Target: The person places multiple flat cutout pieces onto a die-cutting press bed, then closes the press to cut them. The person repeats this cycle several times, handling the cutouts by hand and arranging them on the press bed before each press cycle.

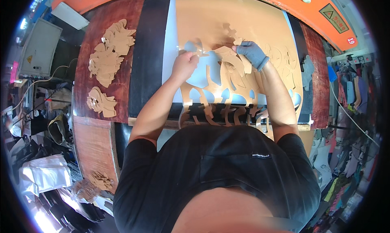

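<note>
A large tan sheet (231,13), apparently leather-like, lies before me over a pale layer (170,50). Its near part is cut into curved openings and thin strips that hang past the table's front edge. My bare left hand (186,66) is closed, pinching a narrow tan strip (200,51) at the sheet's left side. In my right hand (252,56), which wears a grey glove, several curved tan cut pieces (232,61) are gripped between thumb and fingers. They overlap just above the sheet, and their exact number is hidden.
On the reddish-brown board at left sit a big heap of tan cut pieces (106,62) and a smaller heap (101,103). An orange machine beam (300,7) crosses the far side. Grey flat shapes (307,72) lie at right. Hanging coloured pieces (351,94) fill the far right.
</note>
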Motion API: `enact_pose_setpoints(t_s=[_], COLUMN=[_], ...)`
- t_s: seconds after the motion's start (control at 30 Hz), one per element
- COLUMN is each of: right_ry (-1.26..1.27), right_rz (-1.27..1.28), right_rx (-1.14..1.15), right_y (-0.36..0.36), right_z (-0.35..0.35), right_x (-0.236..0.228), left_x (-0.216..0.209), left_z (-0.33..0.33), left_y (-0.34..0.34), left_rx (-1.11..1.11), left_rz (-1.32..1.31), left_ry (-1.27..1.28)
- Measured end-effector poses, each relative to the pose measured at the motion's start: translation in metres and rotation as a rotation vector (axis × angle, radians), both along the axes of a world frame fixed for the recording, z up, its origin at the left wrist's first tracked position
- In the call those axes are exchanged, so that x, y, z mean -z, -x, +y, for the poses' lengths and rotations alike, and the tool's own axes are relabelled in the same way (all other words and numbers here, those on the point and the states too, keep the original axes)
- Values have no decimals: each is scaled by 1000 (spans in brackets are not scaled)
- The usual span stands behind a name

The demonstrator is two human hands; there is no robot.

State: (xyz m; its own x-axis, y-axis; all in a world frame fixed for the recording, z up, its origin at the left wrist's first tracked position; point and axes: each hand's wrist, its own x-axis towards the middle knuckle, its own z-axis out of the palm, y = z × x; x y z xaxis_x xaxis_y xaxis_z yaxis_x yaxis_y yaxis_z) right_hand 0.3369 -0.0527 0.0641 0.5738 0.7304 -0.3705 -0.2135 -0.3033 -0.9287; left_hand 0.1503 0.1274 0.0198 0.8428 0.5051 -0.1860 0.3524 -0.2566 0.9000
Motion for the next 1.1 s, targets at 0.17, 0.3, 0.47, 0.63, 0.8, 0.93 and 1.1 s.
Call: enact_pose_setpoints(t_s=[0.17, 0.3, 0.47, 0.63, 0.8, 0.93, 1.1], right_ry=[-16, 97, -55, -91, 226, 726, 467], right_rz=[-157, -310, -323, -440, -1040, -1248, -819], right_rx=[-40, -136, 62, 195, 203, -214, -90], right_y=[-32, -48, -74, -98, -37, 45, 66], right_z=[-26, -47, -87, -153, -128, -51, -20], right_x=[-43, -56, -97, -143, -97, -27, 18], left_x=[10, 17, 19, -1, -23, -24, -25], left_z=[0, -3, -8, -4, -22, -46, -19], left_y=[-5, -5, -1, -4, 13, 15, -17], left_rx=[-83, -117, -136, -35, -225, -276, -16], left_rz=[-43, -76, -134, -77, -107, -51, 192], left_ry=[-12, -139, -222, -100, 408, 741, 837])
